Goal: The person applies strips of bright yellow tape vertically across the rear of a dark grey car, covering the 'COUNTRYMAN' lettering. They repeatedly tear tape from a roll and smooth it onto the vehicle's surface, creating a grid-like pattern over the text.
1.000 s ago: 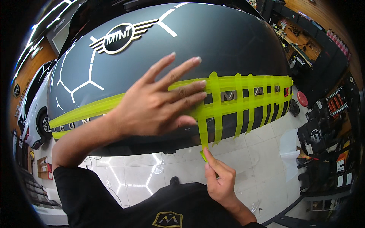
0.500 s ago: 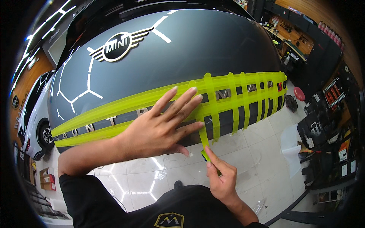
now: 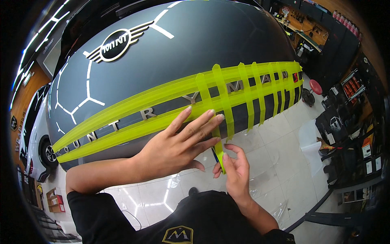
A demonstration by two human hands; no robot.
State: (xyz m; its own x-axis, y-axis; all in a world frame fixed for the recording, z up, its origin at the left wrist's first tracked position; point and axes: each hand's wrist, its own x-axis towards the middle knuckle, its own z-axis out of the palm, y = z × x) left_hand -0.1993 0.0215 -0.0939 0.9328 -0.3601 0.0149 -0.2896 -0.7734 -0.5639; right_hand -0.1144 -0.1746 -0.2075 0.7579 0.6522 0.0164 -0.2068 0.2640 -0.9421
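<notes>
Across a glossy dark grey car panel (image 3: 195, 40) run two long bands of yellow-green masking tape (image 3: 130, 132), above and below a row of raised metal letters (image 3: 148, 113). Several short upright strips (image 3: 244, 83) cross the bands between letters on the right. My left hand (image 3: 178, 146) lies spread, its fingertips on the newest strip at the lower band. From beneath those fingers the strip leads down to a roll of masking tape (image 3: 222, 163). My right hand (image 3: 237, 173), below the panel's lower edge, grips this roll with thumb and fingers; part of the roll is hidden.
A winged badge (image 3: 115, 44) sits higher on the panel. To the left is a white car (image 3: 38, 142), with a red and brown box (image 3: 55, 200) on the tiled floor (image 3: 158, 199). Black bags (image 3: 335, 126) and a red round stool top (image 3: 315, 87) stand at right.
My left hand has slid down the strip, from across the letters to the lower band. The right hand has moved up slightly and shifted its grip on the roll. The view has tilted slightly.
</notes>
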